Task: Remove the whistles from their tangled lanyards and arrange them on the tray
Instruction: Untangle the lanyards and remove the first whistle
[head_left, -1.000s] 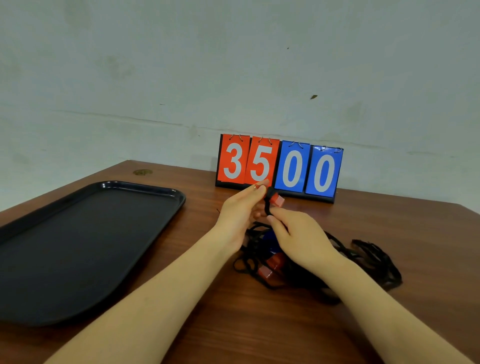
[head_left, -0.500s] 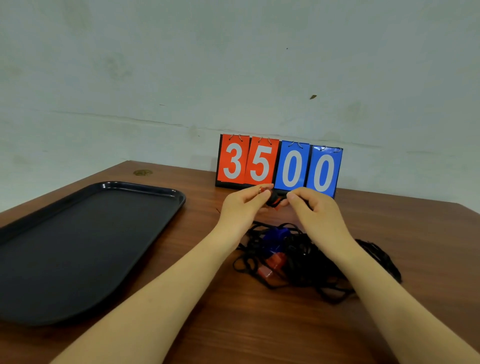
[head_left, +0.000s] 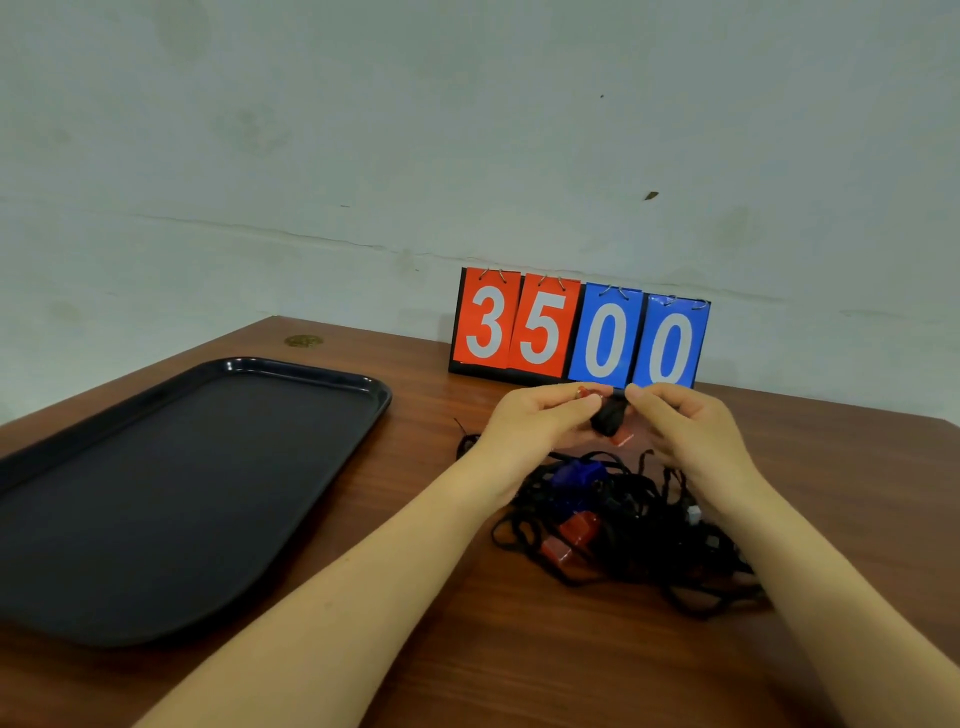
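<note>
Both hands raised above a heap of cords, fingers curled toward each other around one small bundle. Left hand (head_left: 540, 421) pinching at a red whistle (head_left: 621, 439), thumb and fingertips closed near its top, a glint of a small ring just visible at the fingertips. Right hand (head_left: 691, 431) pinching the black cord (head_left: 607, 418) bunched between the two hands, fingers bent tight around it; exact contact points hidden by the knuckles. Red plastic corner of the held whistle poking out below the dark wad, glossy and boxy. Beneath, on the table (head_left: 467, 649), a loose tangle of lanyards (head_left: 649, 540): thin, matte, woven black cords looped over one another. Nested in the tangle, a blue whistle (head_left: 576, 475) with a rounded, shiny body, and a second red whistle (head_left: 574, 535), blocky and translucent-looking, nearer the front edge. Well apart to the left, a long black tray (head_left: 171, 499), smooth plastic with rounded corners and a raised lip, nothing lying in it. Brown wood-grain tabletop, faintly streaked. At the back against a pale, scuffed wall, a flip scoreboard (head_left: 579, 332) with ring-bound cards, two red and two blue, reading 3 5 0 0.
</note>
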